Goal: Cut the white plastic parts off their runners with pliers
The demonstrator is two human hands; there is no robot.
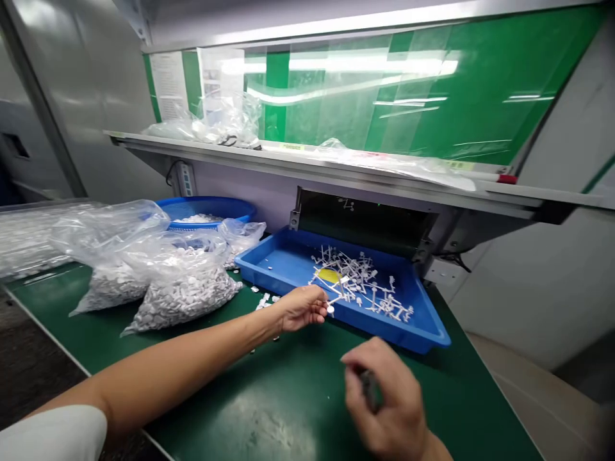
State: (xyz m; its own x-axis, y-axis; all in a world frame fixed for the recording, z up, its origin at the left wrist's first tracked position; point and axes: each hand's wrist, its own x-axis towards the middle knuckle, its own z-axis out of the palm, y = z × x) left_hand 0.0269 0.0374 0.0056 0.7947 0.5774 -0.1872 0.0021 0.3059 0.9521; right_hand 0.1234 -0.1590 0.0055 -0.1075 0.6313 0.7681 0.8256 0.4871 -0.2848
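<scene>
Blue tray point(288, 255) as landmark. At its near rim, the left hand point(303, 308) pinches a white branched plastic piece point(335, 298); similar pieces point(358, 272) lie heaped inside. In front, the right hand point(387, 400) curls its fingers round a dark, blurred object point(371, 387). Left of it, filled clear bags point(185, 294) partly hide a blue basket point(230, 208). Above it, beyond the shelf point(269, 155), printed sheets point(168, 86) are too small to read.

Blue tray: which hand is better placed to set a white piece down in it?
Probably the left hand: it already pinches a white piece at the near edge of the blue tray. The right hand is farther away, closed around a dark object.
</scene>
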